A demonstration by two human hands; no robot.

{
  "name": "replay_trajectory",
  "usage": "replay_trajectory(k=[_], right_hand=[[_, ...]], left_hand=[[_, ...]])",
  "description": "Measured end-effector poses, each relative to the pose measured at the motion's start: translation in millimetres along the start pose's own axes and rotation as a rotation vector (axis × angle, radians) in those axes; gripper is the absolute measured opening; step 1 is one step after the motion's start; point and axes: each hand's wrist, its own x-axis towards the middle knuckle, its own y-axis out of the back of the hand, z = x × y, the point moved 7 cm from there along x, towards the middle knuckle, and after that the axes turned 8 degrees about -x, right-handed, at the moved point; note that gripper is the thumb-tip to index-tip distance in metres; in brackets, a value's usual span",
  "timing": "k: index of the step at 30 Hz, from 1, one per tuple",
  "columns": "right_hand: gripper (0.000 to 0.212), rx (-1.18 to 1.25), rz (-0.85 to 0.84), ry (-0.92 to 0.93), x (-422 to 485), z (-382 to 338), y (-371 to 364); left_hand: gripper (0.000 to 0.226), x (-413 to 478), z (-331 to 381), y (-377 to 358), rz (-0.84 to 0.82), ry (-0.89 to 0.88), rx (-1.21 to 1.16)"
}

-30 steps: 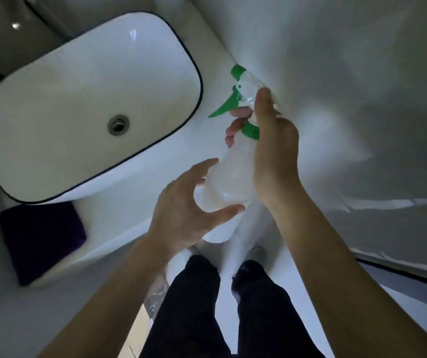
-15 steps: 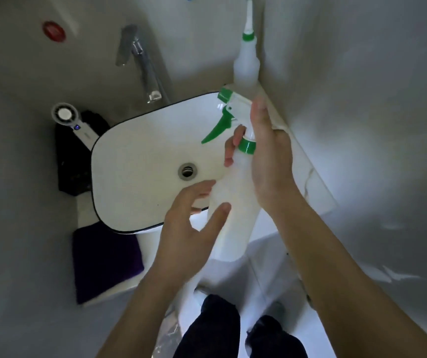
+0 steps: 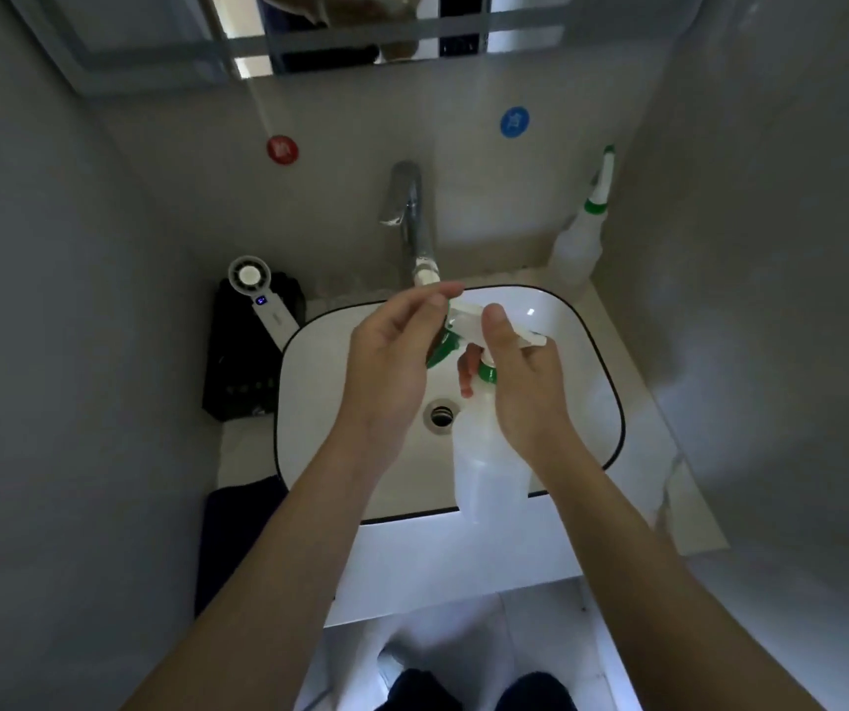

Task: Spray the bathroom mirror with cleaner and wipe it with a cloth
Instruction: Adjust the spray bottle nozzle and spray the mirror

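Head view: dark folded cloth [image 3: 242,515] is lying left of the white ceramic basin [image 3: 304,428]. Left hand [image 3: 391,361] is fingering the nozzle, pinch unclear; right hand [image 3: 519,387] is clamping the neck of the translucent green-trigger spray bottle [image 3: 484,454] over the basin. Should be steadying the bottle while twisting the nozzle, then aiming at the wall mirror [image 3: 340,38] above.

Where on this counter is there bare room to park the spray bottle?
The spray bottle should fit on the counter right of the basin: bare between its rim and the right wall, in front of the corner bottle. Left side is crowded: black box with fan behind, dark cloth in front.
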Motion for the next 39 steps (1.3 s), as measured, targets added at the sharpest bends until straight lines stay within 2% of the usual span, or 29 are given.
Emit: replay_trajectory(k=[6,14,19,23,28,31,36,39], right_hand=[[0.075,-0.003,-0.003,-0.024,15,8,-3],[0.058,0.037,-0.073,-0.014,24,20,-9],[0.065,0.037,-0.097,0.027,28,22,-11],[0.049,0.008,-0.087,0.017,30,17,-10],[0.047,-0.009,-0.107,0.070,28,15,-10],[0.045,0.006,-0.111,0.063,26,15,-9],[0.064,-0.009,-0.099,0.061,30,16,-9],[0.073,-0.057,-0.088,0.063,31,16,-10]], left_hand=[[0.021,11,-12,3,0.027,0.082,-0.073],[0.025,13,-4,1,0.061,0.115,-0.005],[0.024,15,-9,2,0.104,0.124,-0.009],[0.024,17,-11,3,0.138,0.118,0.019],[0.034,13,-6,0,0.153,0.091,0.030],[0.031,13,-7,-3,0.147,0.105,0.042],[0.037,13,-8,-3,0.042,0.207,-0.099],[0.030,11,-7,1,0.009,0.221,-0.118]])
